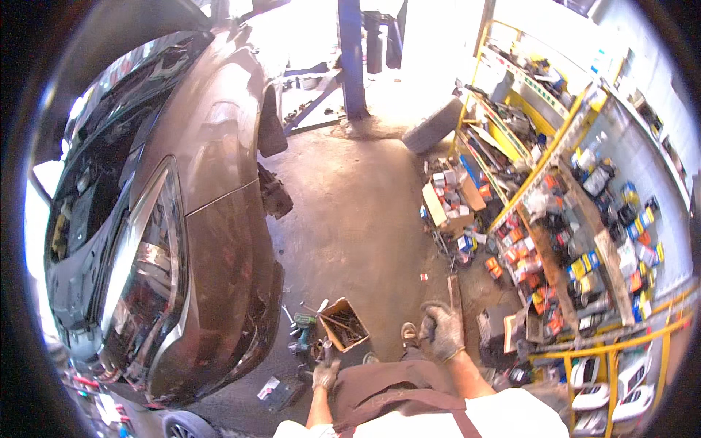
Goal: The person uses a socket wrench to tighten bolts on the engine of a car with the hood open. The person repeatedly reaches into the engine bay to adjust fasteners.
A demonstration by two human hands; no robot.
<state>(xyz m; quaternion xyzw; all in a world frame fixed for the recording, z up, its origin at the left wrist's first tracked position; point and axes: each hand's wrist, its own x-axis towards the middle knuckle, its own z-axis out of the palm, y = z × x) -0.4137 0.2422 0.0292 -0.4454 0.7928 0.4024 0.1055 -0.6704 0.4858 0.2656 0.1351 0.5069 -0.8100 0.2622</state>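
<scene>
My left hand [326,374], in a pale work glove, is low in front of me with its fingers closed. A dark object [323,352] rises at its fingers, too small to name. Just beyond lie a green and black cordless power tool [303,328] and an open cardboard box [358,347] of long, thin metal parts. My right hand [443,332], in a grey-stained glove, is raised above the floor at my right. Its fingers are curled in; whatever they may hold is hidden.
A brown car [226,241] with its hood up and a wheel off fills the left. A blue lift post [352,62] stands ahead, with a tire [434,125] to its right. Yellow shelving [544,175] and a carton of small boxes [436,204] crowd the right.
</scene>
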